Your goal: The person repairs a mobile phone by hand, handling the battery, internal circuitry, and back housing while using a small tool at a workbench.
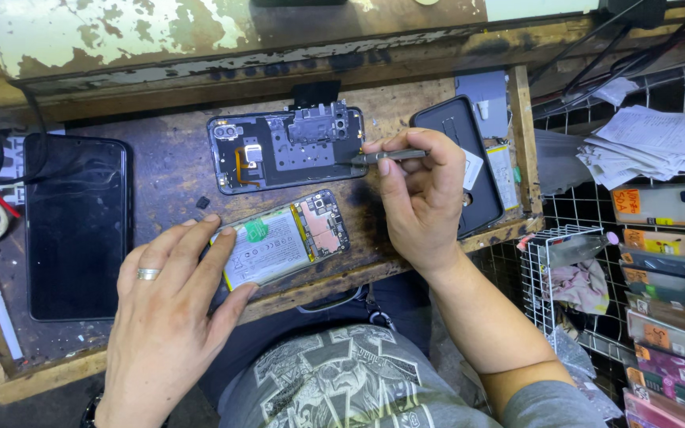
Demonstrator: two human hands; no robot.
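opened phone (pixel 283 238) under left hand (pixel 170 305)

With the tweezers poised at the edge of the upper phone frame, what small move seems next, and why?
Probably lower the tweezers onto the frame at its right edge: the right hand holds the tips right there, not clearly touching. The left hand steadies the opened phone with its battery.
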